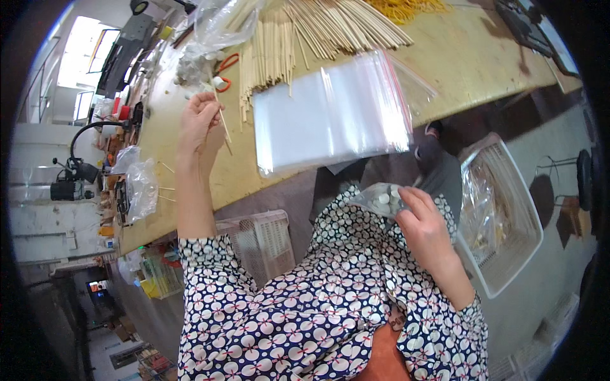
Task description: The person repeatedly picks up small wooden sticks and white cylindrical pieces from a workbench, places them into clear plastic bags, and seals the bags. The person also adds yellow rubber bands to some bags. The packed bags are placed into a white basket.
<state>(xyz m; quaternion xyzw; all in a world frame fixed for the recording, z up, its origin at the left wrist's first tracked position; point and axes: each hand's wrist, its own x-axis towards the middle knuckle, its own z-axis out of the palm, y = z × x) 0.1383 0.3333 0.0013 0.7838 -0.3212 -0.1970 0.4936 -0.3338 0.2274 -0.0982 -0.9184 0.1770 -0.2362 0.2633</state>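
My left hand (201,117) has its fingers closed on a thin wooden stick (226,130), upright over the yellow table (159,216). Just beyond its fingers are a small white cylinder (219,83) and orange-handled scissors (230,62). Low at the right, in front of the table, my right hand (421,222) grips a small clear bag (376,199) of short white cylinders. A stack of flat clear bags (324,117) lies on the table between and beyond my hands, with many pale sticks (330,28) piled behind it.
Yellow bands (400,9) lie at the back. A crumpled plastic bag (136,184) and a black machine (79,174) are at the left. A white basket (534,213) with plastic bags stands at the right; another crate (260,244) is under the table's edge.
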